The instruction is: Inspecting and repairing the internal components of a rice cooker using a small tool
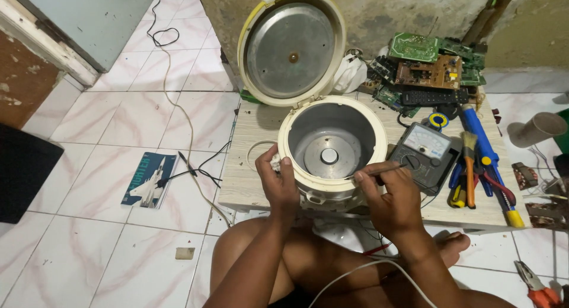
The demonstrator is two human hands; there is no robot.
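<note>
Your left hand (280, 180) grips the front rim of the open rice cooker (332, 145) on the worktop (249, 183); your right hand (388, 198) pinches a thin probe (379, 171) at the rim. An analog multimeter (425, 152) crowds its right, with tools (480, 166) and circuit boards (427, 68) beyond.

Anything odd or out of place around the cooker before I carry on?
The rice cooker sits open with no inner pot, its bare heating plate exposed. The circuit boards are heaped loosely at the table's back edge. Pliers lie on the floor.
</note>
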